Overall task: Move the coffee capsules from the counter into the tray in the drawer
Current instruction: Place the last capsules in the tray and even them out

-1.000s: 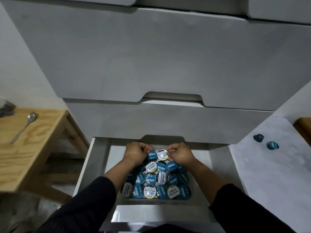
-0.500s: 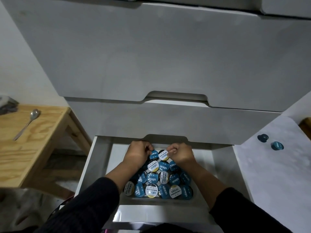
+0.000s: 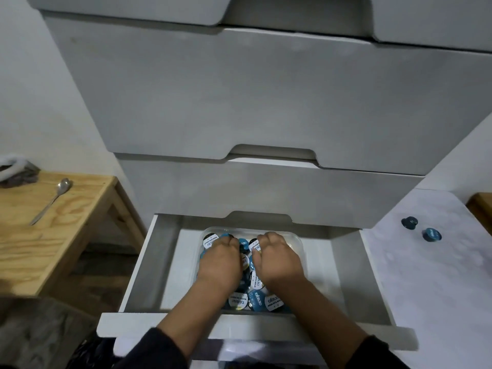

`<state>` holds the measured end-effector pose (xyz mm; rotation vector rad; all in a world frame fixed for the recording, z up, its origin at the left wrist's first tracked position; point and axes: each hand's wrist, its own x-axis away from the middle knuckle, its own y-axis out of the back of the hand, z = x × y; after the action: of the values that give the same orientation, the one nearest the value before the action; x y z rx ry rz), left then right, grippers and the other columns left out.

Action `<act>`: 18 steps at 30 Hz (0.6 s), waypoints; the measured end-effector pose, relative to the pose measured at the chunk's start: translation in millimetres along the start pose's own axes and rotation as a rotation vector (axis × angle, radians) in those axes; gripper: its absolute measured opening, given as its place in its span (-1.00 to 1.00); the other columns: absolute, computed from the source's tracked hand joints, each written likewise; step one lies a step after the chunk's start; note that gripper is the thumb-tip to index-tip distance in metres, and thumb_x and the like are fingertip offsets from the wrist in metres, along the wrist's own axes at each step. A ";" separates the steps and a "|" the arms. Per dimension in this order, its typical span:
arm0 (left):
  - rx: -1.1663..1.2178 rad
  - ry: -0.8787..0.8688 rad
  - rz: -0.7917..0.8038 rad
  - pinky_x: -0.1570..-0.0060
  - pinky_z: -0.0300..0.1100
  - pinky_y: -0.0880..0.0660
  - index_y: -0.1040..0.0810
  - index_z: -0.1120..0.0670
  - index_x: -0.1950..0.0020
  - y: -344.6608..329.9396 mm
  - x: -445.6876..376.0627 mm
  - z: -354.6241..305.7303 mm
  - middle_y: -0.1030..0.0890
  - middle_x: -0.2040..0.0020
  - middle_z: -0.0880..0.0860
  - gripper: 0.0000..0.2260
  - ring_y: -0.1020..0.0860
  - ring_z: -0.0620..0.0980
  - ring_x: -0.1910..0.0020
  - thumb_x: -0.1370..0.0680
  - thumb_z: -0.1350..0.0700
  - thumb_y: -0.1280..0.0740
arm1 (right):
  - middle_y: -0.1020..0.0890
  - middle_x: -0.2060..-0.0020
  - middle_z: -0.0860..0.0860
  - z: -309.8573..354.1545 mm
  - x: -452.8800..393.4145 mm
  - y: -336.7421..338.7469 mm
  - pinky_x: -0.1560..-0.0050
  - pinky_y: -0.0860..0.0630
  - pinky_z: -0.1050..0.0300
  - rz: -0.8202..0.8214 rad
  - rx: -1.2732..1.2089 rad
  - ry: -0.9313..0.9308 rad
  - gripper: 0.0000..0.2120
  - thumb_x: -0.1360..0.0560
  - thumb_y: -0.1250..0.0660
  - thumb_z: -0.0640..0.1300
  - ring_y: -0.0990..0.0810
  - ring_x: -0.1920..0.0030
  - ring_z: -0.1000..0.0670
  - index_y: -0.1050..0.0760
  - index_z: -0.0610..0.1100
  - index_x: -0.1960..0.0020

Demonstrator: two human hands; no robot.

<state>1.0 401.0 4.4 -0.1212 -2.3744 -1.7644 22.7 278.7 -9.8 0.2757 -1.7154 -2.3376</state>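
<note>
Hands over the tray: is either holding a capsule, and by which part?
Cannot be told: left hand and right hand rest knuckles-up on blue and white coffee capsules, fingers curled underneath.

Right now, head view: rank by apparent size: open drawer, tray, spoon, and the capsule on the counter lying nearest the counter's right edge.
1. open drawer
2. tray
3. spoon
4. capsule

Hands cover much of the tray; its visible outline still looks bigger than the spoon.

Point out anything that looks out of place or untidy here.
Two blue capsules are on the white counter to the right, outside the tray, one lying tipped over. In the tray, the capsules are heaped and tilted rather than set in rows. Nothing looks spilled or damaged.
</note>
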 end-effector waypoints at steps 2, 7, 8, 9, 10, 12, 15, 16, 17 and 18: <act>-0.012 0.007 -0.068 -0.10 -0.16 -0.40 -0.34 0.13 -0.27 0.5 10.7 -6.7 -0.42 -0.29 0.07 -0.74 -0.40 0.03 -0.27 -0.59 0.14 -0.09 | -0.60 0.07 -0.09 3.1 7.3 2.2 0.01 -0.52 0.19 -0.112 0.008 0.010 -0.70 -0.47 -0.10 -0.09 -0.59 0.00 -0.09 -0.55 -0.19 0.01; 0.067 -0.008 -0.248 -0.23 -0.23 -0.29 -0.28 0.09 -0.36 2.3 33.7 -25.9 -0.38 -0.34 0.05 -0.68 -0.35 -0.02 -0.31 -0.61 0.09 -0.04 | -0.60 0.33 -0.04 -8.6 33.1 18.8 0.28 -0.56 0.25 -0.318 0.072 0.177 -0.76 -0.36 -0.13 -0.12 -0.60 0.28 -0.04 -0.56 -0.15 0.26; 0.083 -0.012 -0.262 -0.25 -0.23 -0.29 -0.26 0.08 -0.38 2.3 36.2 -30.4 -0.37 -0.35 0.04 -0.67 -0.35 -0.02 -0.31 -0.62 0.07 -0.03 | -0.62 0.29 -0.06 -13.3 37.6 21.8 0.24 -0.58 0.23 -0.339 0.046 0.169 -0.76 -0.38 -0.14 -0.11 -0.61 0.25 -0.06 -0.56 -0.17 0.21; 0.093 -0.016 -0.275 -0.26 -0.22 -0.30 -0.25 0.08 -0.39 2.2 37.3 -35.2 -0.37 -0.36 0.05 -0.66 -0.35 -0.02 -0.31 -0.63 0.06 -0.03 | -0.62 0.23 -0.09 -19.6 40.4 23.3 0.19 -0.59 0.20 -0.342 0.003 0.139 -0.74 -0.41 -0.14 -0.10 -0.62 0.20 -0.08 -0.57 -0.19 0.15; 0.109 -0.032 -0.296 -0.26 -0.21 -0.33 -0.28 0.10 -0.39 1.8 37.5 -40.8 -0.40 -0.34 0.07 -0.65 -0.38 -0.01 -0.30 -0.62 0.06 -0.07 | -0.63 0.19 -0.11 -27.0 43.4 24.1 0.13 -0.59 0.17 -0.350 -0.009 0.120 -0.73 -0.43 -0.15 -0.10 -0.62 0.15 -0.10 -0.57 -0.21 0.10; 0.128 -0.078 -0.344 -0.17 -0.14 -0.44 -0.42 0.15 -0.30 0.7 36.6 -56.4 -0.53 -0.21 0.13 -0.68 -0.49 0.06 -0.18 -0.57 0.10 -0.20 | -0.64 0.12 -0.16 -44.8 48.7 23.8 0.03 -0.58 0.11 -0.401 0.031 0.128 -0.73 -0.50 -0.16 -0.12 -0.62 0.06 -0.14 -0.56 -0.26 0.02; 0.146 -0.156 -0.384 -0.13 -0.11 -0.47 -0.44 0.13 -0.28 -5.1 34.7 -88.9 -0.53 -0.18 0.12 -0.69 -0.49 0.07 -0.18 -0.55 0.10 -0.21 | -0.67 0.10 -0.16 -73.4 59.0 43.2 0.06 -0.62 0.07 -0.543 0.118 0.173 -0.71 -0.58 -0.11 -0.09 -0.65 0.06 -0.14 -0.52 -0.25 0.00; 0.157 -0.185 -0.384 -0.14 -0.11 -0.46 -0.43 0.12 -0.30 -6.9 34.1 -102.3 -0.52 -0.19 0.11 -0.68 -0.48 0.06 -0.20 -0.56 0.10 -0.20 | -0.68 0.13 -0.18 -87.3 62.0 48.2 0.11 -0.63 0.06 -0.636 0.191 0.226 -0.80 -0.55 -0.19 -0.14 -0.66 0.10 -0.16 -0.49 -0.27 0.02; 0.166 -0.212 -0.394 -0.12 -0.11 -0.48 -0.44 0.12 -0.29 -9.0 32.6 -116.7 -0.53 -0.18 0.11 -0.68 -0.49 0.07 -0.18 -0.56 0.10 -0.21 | -0.69 0.17 -0.20 -103.2 65.0 52.6 0.15 -0.64 0.06 -0.715 0.254 0.271 -0.86 -0.50 -0.29 -0.20 -0.67 0.13 -0.18 -0.47 -0.29 0.04; 0.173 -0.236 -0.396 -0.09 -0.11 -0.49 -0.46 0.13 -0.27 -11.6 31.0 -132.6 -0.56 -0.16 0.11 -0.69 -0.51 0.07 -0.16 -0.55 0.10 -0.23 | -0.69 0.19 -0.22 -119.6 68.7 59.2 0.17 -0.64 0.06 -0.759 0.309 0.289 -0.86 -0.46 -0.35 -0.24 -0.67 0.16 -0.19 -0.48 -0.31 0.07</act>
<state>-18.7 269.6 36.5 0.1890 -2.8715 -1.7708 -4.7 132.5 10.0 1.4646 -2.0442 -2.2668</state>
